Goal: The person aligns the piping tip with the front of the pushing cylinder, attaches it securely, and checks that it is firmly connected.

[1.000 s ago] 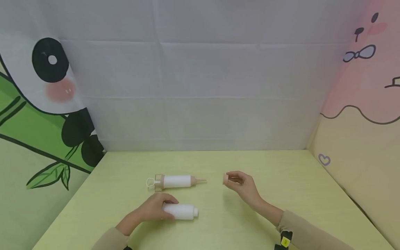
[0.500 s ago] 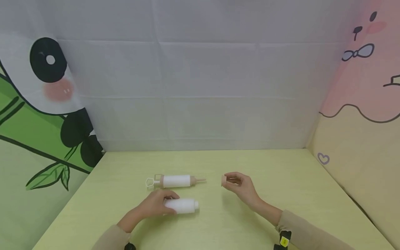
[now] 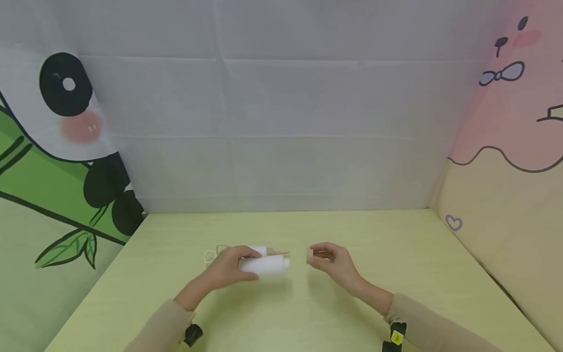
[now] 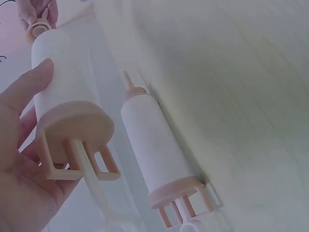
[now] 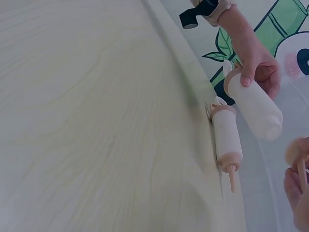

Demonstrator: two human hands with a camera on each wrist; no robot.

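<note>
My left hand [image 3: 228,268] grips a white-barrelled syringe [image 3: 264,265], which looks like a decorating syringe, raised above the table. Its beige finger-loop collar and white plunger [image 4: 89,179] show in the left wrist view. The barrel's bare front end [image 5: 271,128] points at my right hand [image 3: 337,268]. Between thumb and fingers, that hand pinches a beige nozzle cap [image 3: 310,256] with a thin spout, a short gap from the barrel. A second syringe [image 4: 152,140], with its nozzle attached, lies on the table behind the held one, partly hidden in the head view.
The pale yellow table [image 3: 374,234] ends at a hanging white cloth [image 3: 281,137]. Cartoon-printed panels [image 3: 497,186] stand at both sides. A small black camera [image 3: 192,335] is strapped at the left wrist.
My left hand has lifted the syringe off the table and brought it up and right, in front of the second syringe. My right hand has shifted slightly left with the nozzle cap.
</note>
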